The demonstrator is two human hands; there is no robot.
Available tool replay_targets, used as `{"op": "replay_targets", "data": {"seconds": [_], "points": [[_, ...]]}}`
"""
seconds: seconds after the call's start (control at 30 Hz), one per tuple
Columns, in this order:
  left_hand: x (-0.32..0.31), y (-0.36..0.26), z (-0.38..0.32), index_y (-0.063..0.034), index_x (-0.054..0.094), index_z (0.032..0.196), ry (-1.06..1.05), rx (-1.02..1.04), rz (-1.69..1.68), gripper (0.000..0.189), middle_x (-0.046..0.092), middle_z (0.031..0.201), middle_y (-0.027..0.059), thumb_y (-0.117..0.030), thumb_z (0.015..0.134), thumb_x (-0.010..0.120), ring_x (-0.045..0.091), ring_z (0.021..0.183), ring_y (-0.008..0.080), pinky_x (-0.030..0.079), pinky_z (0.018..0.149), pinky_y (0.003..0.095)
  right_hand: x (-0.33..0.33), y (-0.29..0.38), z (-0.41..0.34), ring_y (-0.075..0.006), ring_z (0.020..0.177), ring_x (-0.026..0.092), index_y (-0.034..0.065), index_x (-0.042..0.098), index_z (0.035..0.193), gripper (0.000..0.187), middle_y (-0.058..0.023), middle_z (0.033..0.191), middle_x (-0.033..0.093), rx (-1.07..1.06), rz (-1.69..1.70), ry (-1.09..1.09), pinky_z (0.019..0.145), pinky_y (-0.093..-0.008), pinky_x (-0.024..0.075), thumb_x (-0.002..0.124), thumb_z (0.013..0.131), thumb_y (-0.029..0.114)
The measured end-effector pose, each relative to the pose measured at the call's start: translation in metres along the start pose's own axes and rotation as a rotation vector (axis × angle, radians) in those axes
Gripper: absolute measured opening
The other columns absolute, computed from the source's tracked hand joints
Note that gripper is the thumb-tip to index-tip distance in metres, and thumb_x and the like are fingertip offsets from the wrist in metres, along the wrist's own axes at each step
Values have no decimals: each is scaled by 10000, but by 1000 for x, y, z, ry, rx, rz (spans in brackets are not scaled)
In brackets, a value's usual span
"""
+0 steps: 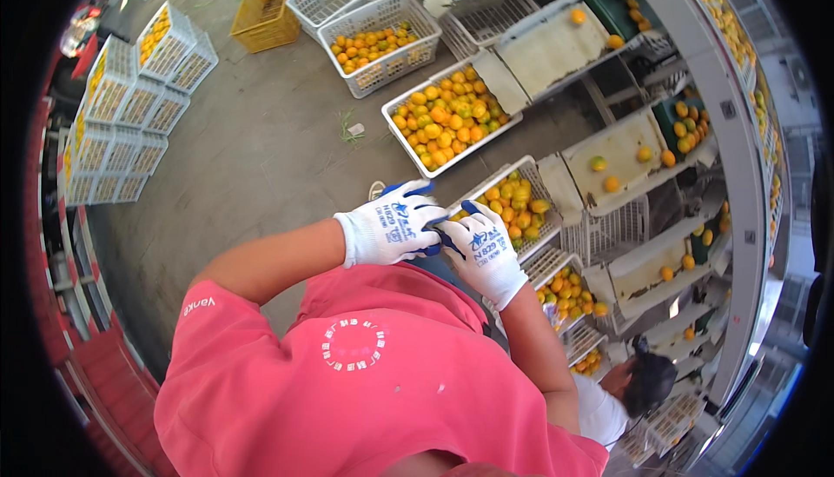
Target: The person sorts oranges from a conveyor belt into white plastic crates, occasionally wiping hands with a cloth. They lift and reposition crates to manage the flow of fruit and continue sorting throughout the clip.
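Note:
My left hand [393,224] and my right hand [482,246] meet in front of my body. Both wear white knit gloves with blue-coated palms and printed backs. Their fingertips touch or overlap; whether something small is pinched between them, I cannot tell. Just beyond my right hand is a white plastic crate [541,240] of yellow-orange citrus fruit [518,206], partly hidden by that hand. Farther ahead, another white crate [479,144] on the floor is heaped with citrus fruit [446,118], some tinged green.
Sorting-line chutes [586,180] with loose fruit run along the right. A co-worker [625,389] is at lower right. Ahead stand a part-filled white crate [397,72] and a yellow crate [267,11]. Stacked fruit crates [124,135] stand at left. Red-and-white rails [78,262] edge the floor.

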State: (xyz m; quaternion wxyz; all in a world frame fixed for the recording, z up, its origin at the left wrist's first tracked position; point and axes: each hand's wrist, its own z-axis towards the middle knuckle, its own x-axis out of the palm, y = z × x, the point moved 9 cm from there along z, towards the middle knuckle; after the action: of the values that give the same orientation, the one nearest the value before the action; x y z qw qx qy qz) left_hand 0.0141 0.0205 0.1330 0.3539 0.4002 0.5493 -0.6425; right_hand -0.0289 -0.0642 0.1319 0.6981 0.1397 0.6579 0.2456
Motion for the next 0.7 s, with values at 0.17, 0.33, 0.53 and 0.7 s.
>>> {"op": "replay_targets", "data": {"seconds": [0.17, 0.33, 0.53, 0.7], "points": [[3, 5, -3, -131, 605, 1189, 73, 19, -262, 481, 616, 1072, 109, -268, 759, 771, 619, 976, 317, 497, 839, 438, -4, -12, -11, -348, 988, 627, 94, 674, 1086, 245, -135, 1004, 686, 88, 387, -60, 1013, -440, 435, 660, 861, 192], [-6, 33, 4, -84, 492, 1373, -76, 4, -473, 583, 609, 913, 127, -225, 846, 698, 625, 800, 326, 493, 721, 416, -6, -52, -7, -336, 991, 648, 42, 671, 1128, 282, -164, 1044, 689, 370, 696, -31, 907, -375, 496, 650, 861, 132], [0, 113, 25, 44, 418, 1413, -26, -202, -657, 703, 644, 1048, 220, -213, 832, 719, 632, 895, 402, 511, 784, 436, 5, -83, 34, -301, 1051, 648, 45, 504, 1395, 693, -189, 1159, 657, 479, 788, -87, 902, -372, 498, 769, 814, 315], [30, 187, 43, 16, 491, 1376, 220, -201, -566, 606, 672, 1085, 180, -277, 878, 673, 659, 909, 357, 519, 803, 435, 58, -117, 67, -323, 942, 672, 32, 659, 1167, 355, -169, 985, 693, 618, 823, -58, 844, -394, 525, 695, 861, 209]]}}
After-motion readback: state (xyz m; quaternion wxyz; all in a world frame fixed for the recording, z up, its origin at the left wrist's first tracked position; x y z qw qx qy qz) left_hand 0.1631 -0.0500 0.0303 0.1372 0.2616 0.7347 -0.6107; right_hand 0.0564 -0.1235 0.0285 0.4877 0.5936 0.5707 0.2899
